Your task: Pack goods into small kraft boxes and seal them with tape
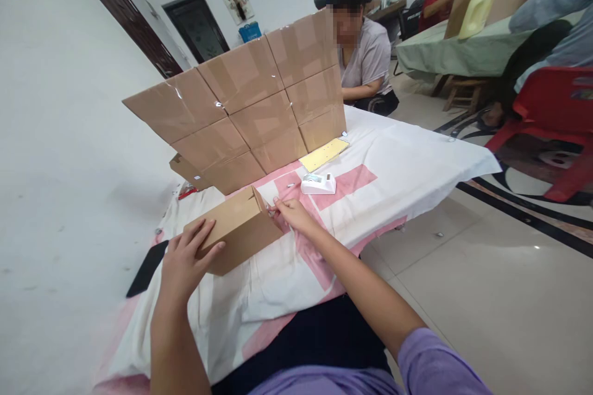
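A brown cardboard box [241, 228] lies on the cloth-covered table in front of me. My left hand [189, 253] rests on the box's left end, fingers spread over its top and the thumb along the near edge. At the box's right end is my right hand [290, 213], its thumb and fingers pinched together. Something small and shiny shows at those fingertips, too small to name. Just beyond my right hand sits a small white device [318, 183], with a yellow sheet [325, 155] behind it.
A tall panel of joined cardboard [259, 105] stands across the table's far side. A black flat object [147, 268] lies at the left edge. Behind the panel sits a person [370, 55]. A red chair [556, 117] is at the right.
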Demonstrator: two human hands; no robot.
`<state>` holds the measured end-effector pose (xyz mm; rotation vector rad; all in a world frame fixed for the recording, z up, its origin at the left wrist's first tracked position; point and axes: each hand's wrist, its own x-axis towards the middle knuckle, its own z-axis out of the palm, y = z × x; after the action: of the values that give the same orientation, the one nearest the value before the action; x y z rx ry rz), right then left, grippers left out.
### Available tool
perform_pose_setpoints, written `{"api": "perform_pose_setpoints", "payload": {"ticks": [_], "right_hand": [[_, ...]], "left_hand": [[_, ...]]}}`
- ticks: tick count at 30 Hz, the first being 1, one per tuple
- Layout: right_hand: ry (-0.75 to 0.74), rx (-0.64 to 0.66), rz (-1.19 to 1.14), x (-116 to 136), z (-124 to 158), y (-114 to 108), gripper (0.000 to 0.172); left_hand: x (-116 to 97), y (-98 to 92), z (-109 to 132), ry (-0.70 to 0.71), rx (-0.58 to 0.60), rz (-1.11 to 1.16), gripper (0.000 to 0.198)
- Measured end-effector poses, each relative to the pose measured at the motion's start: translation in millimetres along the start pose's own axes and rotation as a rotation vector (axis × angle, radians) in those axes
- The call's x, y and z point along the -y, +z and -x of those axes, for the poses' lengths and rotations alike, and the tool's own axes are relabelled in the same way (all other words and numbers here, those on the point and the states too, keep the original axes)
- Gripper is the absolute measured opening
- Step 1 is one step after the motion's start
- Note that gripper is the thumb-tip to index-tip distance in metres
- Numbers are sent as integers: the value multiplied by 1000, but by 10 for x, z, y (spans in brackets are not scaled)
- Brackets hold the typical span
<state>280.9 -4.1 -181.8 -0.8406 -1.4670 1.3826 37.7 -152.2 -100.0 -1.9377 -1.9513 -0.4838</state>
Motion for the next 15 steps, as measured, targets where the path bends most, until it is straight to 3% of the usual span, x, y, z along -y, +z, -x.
{"api": "perform_pose_setpoints", "payload": {"ticks": [7,11,15], "right_hand": [[83,-35,-98,44,25,-68,55],[109,3,-75,25,38,-56,49],[91,-41,-46,-24,41,-20,49]], "left_hand": [[8,14,3,9,-11,21,59],[15,15,-12,26,-10,38,61],[2,1,-25,15,11,29,60]]}}
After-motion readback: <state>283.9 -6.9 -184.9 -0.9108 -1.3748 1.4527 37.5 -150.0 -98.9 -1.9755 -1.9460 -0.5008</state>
